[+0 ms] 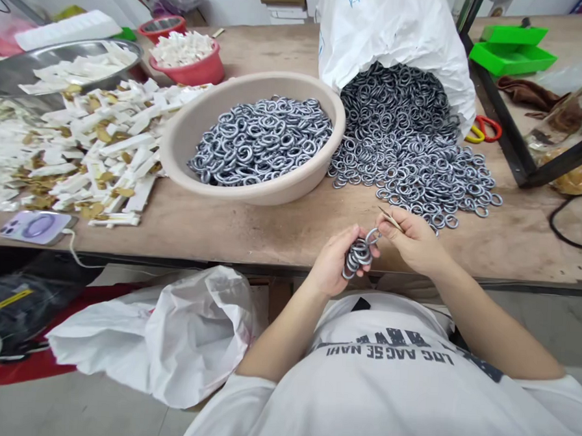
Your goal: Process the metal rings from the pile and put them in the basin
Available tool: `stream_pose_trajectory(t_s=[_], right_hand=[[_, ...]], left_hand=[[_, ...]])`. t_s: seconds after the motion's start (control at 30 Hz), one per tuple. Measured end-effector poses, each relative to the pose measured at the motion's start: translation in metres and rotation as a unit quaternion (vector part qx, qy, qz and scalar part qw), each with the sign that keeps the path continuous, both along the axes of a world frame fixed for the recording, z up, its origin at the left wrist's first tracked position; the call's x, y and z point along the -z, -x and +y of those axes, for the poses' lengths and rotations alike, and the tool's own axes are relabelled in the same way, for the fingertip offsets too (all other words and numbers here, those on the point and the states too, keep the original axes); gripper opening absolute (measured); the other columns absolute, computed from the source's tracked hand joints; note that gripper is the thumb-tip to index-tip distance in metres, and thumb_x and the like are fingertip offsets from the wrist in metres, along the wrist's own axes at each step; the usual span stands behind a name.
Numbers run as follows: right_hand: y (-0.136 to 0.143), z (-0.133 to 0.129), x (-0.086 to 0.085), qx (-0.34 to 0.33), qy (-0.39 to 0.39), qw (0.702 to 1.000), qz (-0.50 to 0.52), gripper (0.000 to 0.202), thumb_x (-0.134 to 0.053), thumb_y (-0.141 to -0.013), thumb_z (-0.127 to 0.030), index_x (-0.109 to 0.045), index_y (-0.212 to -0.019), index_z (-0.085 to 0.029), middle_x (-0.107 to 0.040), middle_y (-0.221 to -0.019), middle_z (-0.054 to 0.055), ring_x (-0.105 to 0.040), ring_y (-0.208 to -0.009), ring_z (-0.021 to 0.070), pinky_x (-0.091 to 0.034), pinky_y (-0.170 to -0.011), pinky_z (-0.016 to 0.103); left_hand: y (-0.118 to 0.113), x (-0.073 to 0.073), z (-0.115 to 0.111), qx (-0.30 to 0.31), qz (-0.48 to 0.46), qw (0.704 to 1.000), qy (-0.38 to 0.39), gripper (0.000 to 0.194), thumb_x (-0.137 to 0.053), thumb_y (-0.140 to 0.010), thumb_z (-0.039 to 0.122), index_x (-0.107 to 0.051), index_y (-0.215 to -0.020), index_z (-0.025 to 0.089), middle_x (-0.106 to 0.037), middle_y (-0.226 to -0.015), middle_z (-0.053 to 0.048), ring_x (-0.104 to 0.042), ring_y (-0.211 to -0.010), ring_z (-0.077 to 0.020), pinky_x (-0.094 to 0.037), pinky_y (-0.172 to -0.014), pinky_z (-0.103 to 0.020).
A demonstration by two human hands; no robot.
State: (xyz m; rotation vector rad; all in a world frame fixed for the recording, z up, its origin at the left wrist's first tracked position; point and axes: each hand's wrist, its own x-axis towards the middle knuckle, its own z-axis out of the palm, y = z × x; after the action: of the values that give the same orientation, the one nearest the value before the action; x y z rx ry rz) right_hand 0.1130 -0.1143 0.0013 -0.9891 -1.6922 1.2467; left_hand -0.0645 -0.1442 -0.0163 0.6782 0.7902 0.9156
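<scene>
Several grey rings (358, 255) lie in my left hand (335, 262), its fingers curled round them at the table's front edge. My right hand (411, 240) pinches a thin pointed tool (391, 218) and is close beside one ring standing up from the handful. Whether its fingertips also grip that ring is hard to tell. Beyond my hands, a loose pile of grey rings (420, 176) spills from a white sack (398, 28) lying on its side. To the left of the pile, a beige basin (248, 193) holds many more of these rings.
White and gold pieces (104, 137) are heaped on the left, near a metal bowl (0, 82) and a red bowl (196, 73). A phone (37, 227) lies at the front left edge. A black metal frame (507, 138), scissors (485, 128) and green boxes (511, 59) are at the right.
</scene>
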Motion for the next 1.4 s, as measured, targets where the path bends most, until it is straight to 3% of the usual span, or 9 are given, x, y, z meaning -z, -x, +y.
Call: stream_pose_trajectory(t_s=[0.1, 0.2, 0.37, 0.53, 0.7, 0.8, 0.97, 1.4], right_hand=[[-0.003, -0.004, 0.004, 0.038, -0.055, 0.998, -0.011, 0.03, -0.055, -0.096, -0.048, -0.059, -0.083, -0.022, -0.059, -0.079, 0.001, -0.057, -0.076, 0.0167, -0.044, -0.077, 0.032], [-0.007, -0.008, 0.007, 0.056, -0.082, 0.995, -0.013, 0.028, -0.056, -0.096, -0.048, -0.062, -0.086, -0.022, -0.06, -0.083, 0.002, -0.058, -0.079, 0.0171, -0.045, -0.078, 0.033], [0.002, -0.016, 0.003, 0.074, -0.098, 0.991, -0.046, 0.031, -0.074, -0.082, -0.05, -0.065, -0.092, -0.023, -0.062, -0.087, 0.003, -0.06, -0.079, 0.0188, -0.047, -0.073, 0.033], [0.018, -0.018, -0.002, 0.074, -0.121, 0.988, -0.063, 0.025, -0.057, -0.095, -0.046, -0.065, -0.095, -0.022, -0.065, -0.083, 0.003, -0.061, -0.079, 0.0186, -0.046, -0.073, 0.033], [0.018, -0.032, -0.01, 0.06, -0.274, 0.937, -0.209, 0.028, -0.055, -0.097, -0.041, -0.06, -0.08, -0.02, -0.057, -0.074, 0.002, -0.052, -0.068, 0.0149, -0.036, -0.064, 0.03], [0.015, -0.04, -0.015, 0.056, -0.326, 0.901, -0.28, 0.032, -0.055, -0.096, -0.041, -0.057, -0.073, -0.02, -0.054, -0.07, 0.001, -0.049, -0.065, 0.014, -0.031, -0.062, 0.03], [0.011, -0.044, -0.019, 0.059, -0.36, 0.873, -0.323, 0.033, -0.055, -0.096, -0.044, -0.06, -0.075, -0.02, -0.056, -0.073, 0.001, -0.048, -0.065, 0.0137, -0.029, -0.061, 0.03], [0.01, -0.052, -0.022, 0.036, -0.318, 0.898, -0.303, 0.036, -0.053, -0.096, -0.046, -0.058, -0.071, -0.021, -0.058, -0.071, 0.002, -0.047, -0.063, 0.014, -0.026, -0.06, 0.031]], left_hand=[[-0.011, -0.002, -0.002, 0.104, -0.074, 0.991, 0.042, 0.049, -0.053, -0.089, 0.063, -0.061, -0.091, 0.015, -0.058, -0.064, 0.0, -0.048, -0.042, -0.0067, -0.035, -0.038, -0.018], [-0.019, -0.005, -0.004, 0.136, -0.142, 0.978, 0.076, 0.039, -0.06, -0.089, 0.055, -0.056, -0.084, 0.016, -0.051, -0.061, 0.003, -0.044, -0.042, -0.0052, -0.034, -0.039, -0.017], [-0.022, -0.006, -0.013, 0.013, -0.1, 0.994, 0.044, 0.029, -0.067, -0.086, 0.044, -0.052, -0.085, 0.019, -0.052, -0.058, 0.004, -0.044, -0.042, -0.0068, -0.035, -0.038, -0.017], [-0.012, -0.01, -0.023, -0.03, -0.082, 0.996, 0.009, 0.039, -0.066, -0.084, 0.052, -0.051, -0.076, 0.017, -0.051, -0.057, 0.004, -0.042, -0.04, -0.0053, -0.034, -0.037, -0.017], [-0.007, -0.014, -0.028, -0.099, -0.06, 0.993, 0.009, 0.039, -0.067, -0.083, 0.052, -0.051, -0.074, 0.017, -0.05, -0.054, 0.005, -0.044, -0.039, -0.0061, -0.033, -0.035, -0.017], [-0.01, -0.015, -0.03, -0.11, -0.047, 0.993, 0.019, 0.036, -0.066, -0.084, 0.05, -0.053, -0.075, 0.018, -0.049, -0.052, 0.005, -0.043, -0.037, -0.0068, -0.033, -0.034, -0.018], [-0.015, -0.018, -0.032, -0.115, -0.033, 0.992, 0.027, 0.036, -0.069, -0.081, 0.05, -0.053, -0.075, 0.018, -0.049, -0.052, 0.006, -0.04, -0.036, -0.0055, -0.032, -0.033, -0.017], [-0.015, -0.023, -0.037, -0.109, -0.015, 0.994, 0.018, 0.038, -0.069, -0.08, 0.053, -0.051, -0.076, 0.019, -0.047, -0.052, 0.007, -0.038, -0.036, -0.0053, -0.03, -0.035, -0.018]])
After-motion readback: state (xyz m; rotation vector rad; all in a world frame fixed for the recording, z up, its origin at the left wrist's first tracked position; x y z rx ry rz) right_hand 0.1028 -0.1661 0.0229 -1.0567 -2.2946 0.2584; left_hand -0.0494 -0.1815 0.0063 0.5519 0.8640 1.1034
